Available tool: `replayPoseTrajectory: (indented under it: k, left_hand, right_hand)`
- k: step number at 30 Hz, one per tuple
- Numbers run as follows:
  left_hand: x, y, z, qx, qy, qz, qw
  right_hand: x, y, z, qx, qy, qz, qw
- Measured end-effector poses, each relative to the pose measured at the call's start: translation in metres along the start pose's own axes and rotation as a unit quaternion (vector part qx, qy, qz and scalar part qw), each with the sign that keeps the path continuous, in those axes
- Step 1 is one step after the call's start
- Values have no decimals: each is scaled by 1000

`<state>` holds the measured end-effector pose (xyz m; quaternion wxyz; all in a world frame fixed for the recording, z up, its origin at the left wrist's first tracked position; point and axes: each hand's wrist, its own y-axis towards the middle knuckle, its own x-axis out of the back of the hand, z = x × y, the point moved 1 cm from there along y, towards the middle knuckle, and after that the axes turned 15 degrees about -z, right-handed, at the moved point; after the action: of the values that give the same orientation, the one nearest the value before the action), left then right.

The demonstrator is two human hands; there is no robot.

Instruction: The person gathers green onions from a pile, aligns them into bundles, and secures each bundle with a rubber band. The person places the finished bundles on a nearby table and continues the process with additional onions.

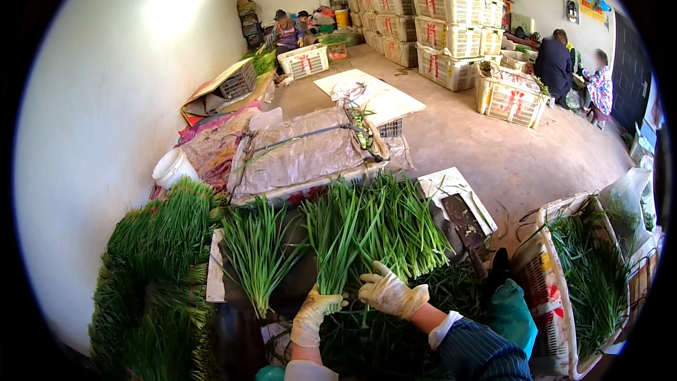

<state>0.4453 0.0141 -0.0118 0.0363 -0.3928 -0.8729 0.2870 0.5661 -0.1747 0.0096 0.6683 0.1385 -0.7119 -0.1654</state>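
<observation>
My left hand, in a pale stained glove, grips the cut ends of a bunch of green garlic chives. Just right of it is my right hand, gloved too, with its fingers apart beside the base of the leaves; whether it pinches a stem is hard to tell. A loose bundle of chives lies on the dark board to the left. More chives are spread on the right side of the board. A large heap of chive bunches, some tied with orange bands, stands at the far left.
A covered crate lies beyond the board, beside a white bucket. A crate of loose leaves stands at the right. Stacked plastic crates rise farther back. Several people sit near the back wall and at the right.
</observation>
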Motion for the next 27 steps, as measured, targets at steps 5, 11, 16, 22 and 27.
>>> replayPoseTrajectory:
  k: [5,11,16,22,27]
  left_hand:
    - [-17,-6,8,-44,25,-45,998]
    - [-18,-9,-28,-41,110,-26,993]
    - [18,-44,-152,-113,98,-40,988]
    - [47,-70,-283,-277,155,-78,945]
    - [76,-39,-260,-243,152,-168,943]
  right_hand:
    - [-2,-9,-11,-23,87,-37,995]
    - [6,4,0,-29,1,23,999]
    - [-3,6,0,-32,-13,-29,999]
    - [-19,2,-1,-47,7,-78,996]
    - [-26,1,0,-90,1,-52,995]
